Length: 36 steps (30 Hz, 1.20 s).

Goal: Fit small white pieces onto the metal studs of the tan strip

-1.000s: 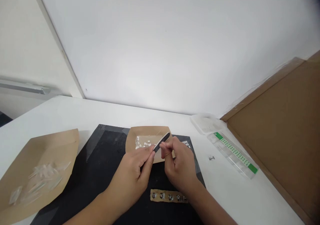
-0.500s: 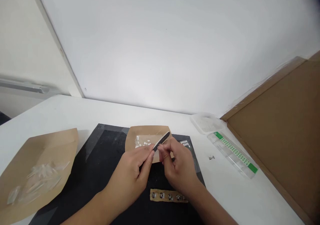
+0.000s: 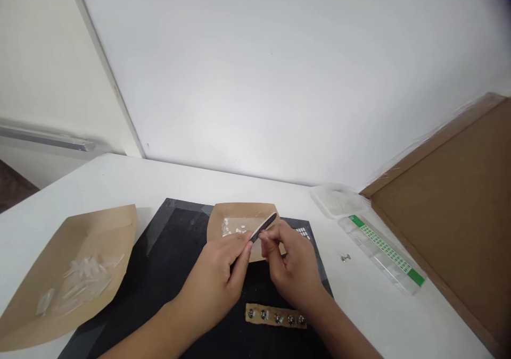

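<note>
My left hand [image 3: 219, 266] pinches a narrow dark strip with a pale edge, like a nail file [image 3: 264, 226], which slants up to the right. Close against the file's right side, the fingertips of my right hand [image 3: 289, 255] are pressed together; whatever they hold is too small to name. Behind both hands a brown paper tray [image 3: 215, 220] holds small white oval pieces. Below my right hand, a brown strip [image 3: 270, 315] with several round metal pieces lies on the black mat [image 3: 179, 252].
At the left stands a larger brown paper tray [image 3: 123, 218] with clear plastic pieces. Small metal bits [image 3: 345, 258], a clear case with a green label [image 3: 383, 250] and a clear plastic tray [image 3: 337, 201] are at the right, beside a cardboard panel [image 3: 447, 205].
The whole view has shifted, so objects appear slightly farther right. Both hands keep nearly the same pose at the file.
</note>
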Available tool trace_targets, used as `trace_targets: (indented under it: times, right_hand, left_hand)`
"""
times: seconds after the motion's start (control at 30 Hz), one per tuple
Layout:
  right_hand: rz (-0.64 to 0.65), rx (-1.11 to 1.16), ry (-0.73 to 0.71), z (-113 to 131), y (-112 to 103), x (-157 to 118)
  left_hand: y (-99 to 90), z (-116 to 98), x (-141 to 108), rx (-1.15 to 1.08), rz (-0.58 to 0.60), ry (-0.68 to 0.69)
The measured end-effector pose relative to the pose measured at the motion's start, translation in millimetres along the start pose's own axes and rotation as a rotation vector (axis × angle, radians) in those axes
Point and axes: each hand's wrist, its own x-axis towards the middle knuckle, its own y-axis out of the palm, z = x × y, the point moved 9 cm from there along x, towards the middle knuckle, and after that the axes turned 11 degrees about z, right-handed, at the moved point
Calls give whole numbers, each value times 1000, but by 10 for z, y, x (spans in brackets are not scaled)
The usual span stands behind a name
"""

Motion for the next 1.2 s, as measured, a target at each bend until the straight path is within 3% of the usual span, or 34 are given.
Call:
trace_targets:
  times: [0.13, 0.27, 0.4, 0.53, 0.67, 0.77, 0.9, 1.03, 1.13, 1.2]
  right_hand:
    - [-57, 24, 37, -55, -43, -26]
    - [11, 22, -18, -3, -2, -12]
    - [-64, 17, 29, -55, -85, -17]
    - [20, -1, -21, -1, 8, -9]
    - [-54, -52, 16, -17, -40, -27]
    - [5, -70, -72, 52, 19, -19]
    - [-42, -69, -14, -20, -34, -26]
    - [23, -55, -63, 13, 14, -21]
    - [-48, -53, -5, -43, -54, -20]
    - [-37, -49, -38, -23, -42, -13]
  left_hand:
    - [-4, -7, -10, 20, -4, -13]
    - [-16, -15, -11, 9, -9, 3]
    - [-17, -22, -5, 39, -10, 7]
    - [-5, -11, 3, 7, -3, 4]
    - [-13, -8, 1, 37, -8, -4]
    - [-12, -4, -3, 32, -5, 11]
    - [-8, 13, -9, 36, -7, 14]
    - [-20, -10, -12, 41, -21, 33]
    - [-44, -22, -14, 42, -40, 41]
    - [-50, -7, -14, 44, -44, 30]
